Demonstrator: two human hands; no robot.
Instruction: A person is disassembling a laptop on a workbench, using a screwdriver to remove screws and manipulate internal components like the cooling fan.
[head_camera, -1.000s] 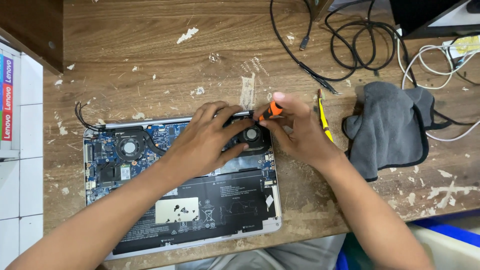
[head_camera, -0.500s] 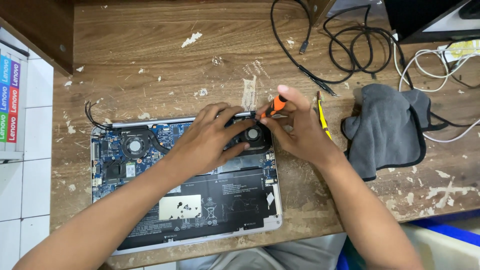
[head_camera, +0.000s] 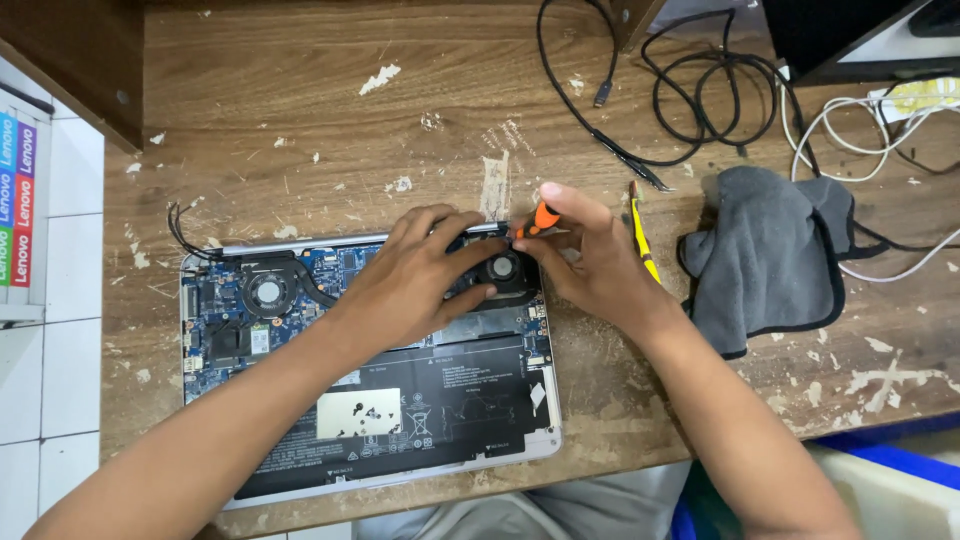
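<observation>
Worn desk (head_camera: 300, 110) lies bare beyond laptop (head_camera: 400, 420); right hand (head_camera: 590, 265) grips screwdriver (head_camera: 540, 217), left hand (head_camera: 420, 280) presses fan (head_camera: 503, 270).

Right hand (head_camera: 600, 265) with orange screwdriver (head_camera: 540, 217) sits slightly nearer the laptop's (head_camera: 400, 420) rear edge than before; left hand (head_camera: 420, 280) fingers spread wider over the fan (head_camera: 503, 270).

A silver laptop with its bottom cover removed (head_camera: 400, 400) lies flat on the worn wooden tabletop (head_camera: 300, 100), blue circuit board, two round black fans and a black battery exposed. An orange-handled screwdriver (head_camera: 538, 219) tilts over the fan at its two o'clock corner.
</observation>
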